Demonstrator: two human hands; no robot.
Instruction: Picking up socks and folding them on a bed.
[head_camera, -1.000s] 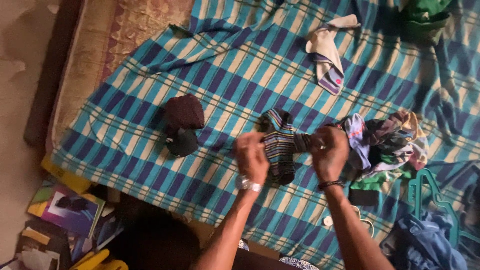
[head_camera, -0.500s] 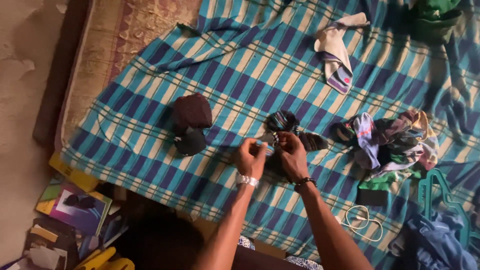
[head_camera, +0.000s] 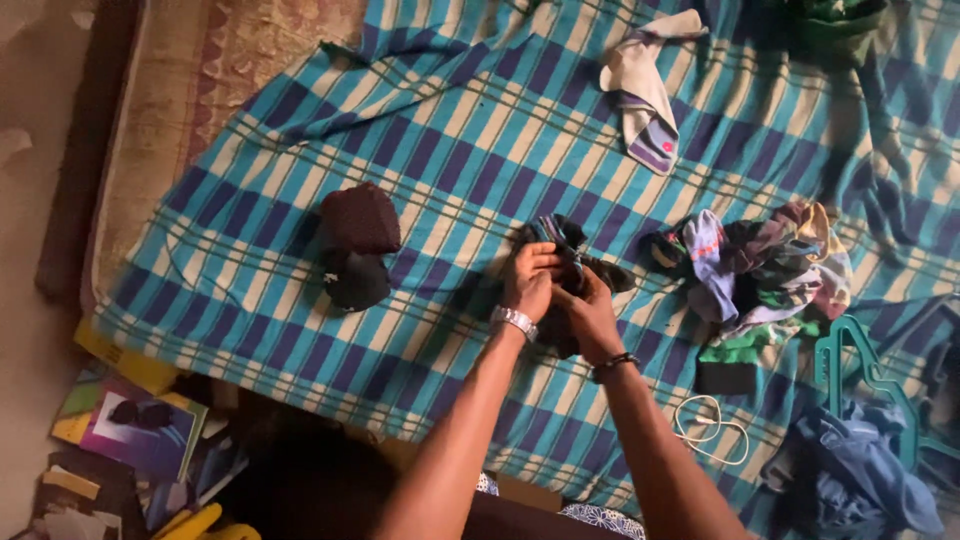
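Note:
Both my hands meet over the middle of a bed covered by a blue and teal checked sheet (head_camera: 470, 130). My left hand (head_camera: 528, 282) and my right hand (head_camera: 586, 312) grip a dark striped sock (head_camera: 560, 236) bunched between them. The left wrist wears a silver watch, the right a dark bracelet. Two rolled dark sock bundles (head_camera: 356, 245) lie to the left of my hands. A heap of mixed coloured socks (head_camera: 765, 270) sits to the right.
A white sock with purple stripes (head_camera: 643, 95) lies at the far side. A white cable (head_camera: 712, 430), a teal hanger (head_camera: 860, 370) and blue cloth (head_camera: 865, 475) lie at the lower right. Books and papers (head_camera: 140, 440) are on the floor at the lower left.
My hands came together from spread apart, gathering the stretched striped sock into a bunch, and shifted slightly left away from the sock heap.

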